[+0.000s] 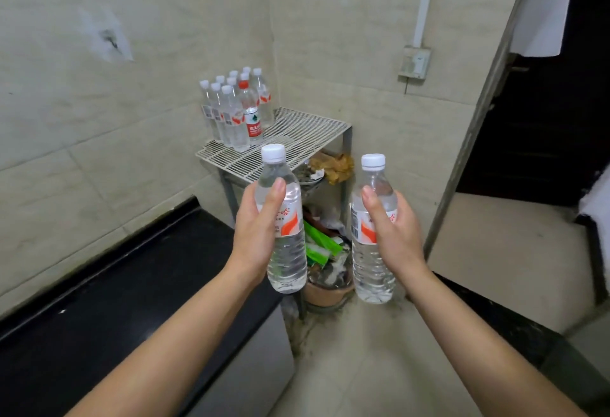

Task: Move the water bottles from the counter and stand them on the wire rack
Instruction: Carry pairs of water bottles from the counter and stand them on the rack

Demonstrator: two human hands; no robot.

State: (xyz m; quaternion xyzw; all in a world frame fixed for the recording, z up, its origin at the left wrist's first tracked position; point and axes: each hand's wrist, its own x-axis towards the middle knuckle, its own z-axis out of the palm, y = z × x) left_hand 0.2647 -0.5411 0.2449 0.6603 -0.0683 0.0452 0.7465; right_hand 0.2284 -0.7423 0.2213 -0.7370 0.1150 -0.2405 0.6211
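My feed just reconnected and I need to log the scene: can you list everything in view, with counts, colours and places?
Held water bottles: two, clear with white caps and orange-white labels; one in the left hand, one in the right hand.
Racked water bottles: about ten, clear, mostly white caps, one red cap; clustered at the rack's back left corner.
Wire rack: one, white grid top on grey legs; in the wall corner.
Counter: one, black; lower left.
Clay pot: one, terracotta; on the floor under the rack, beside green packaging.
Wall socket: one, grimy white; right wall.
Left hand: one, gripping a bottle.
Right hand: one, gripping a bottle.
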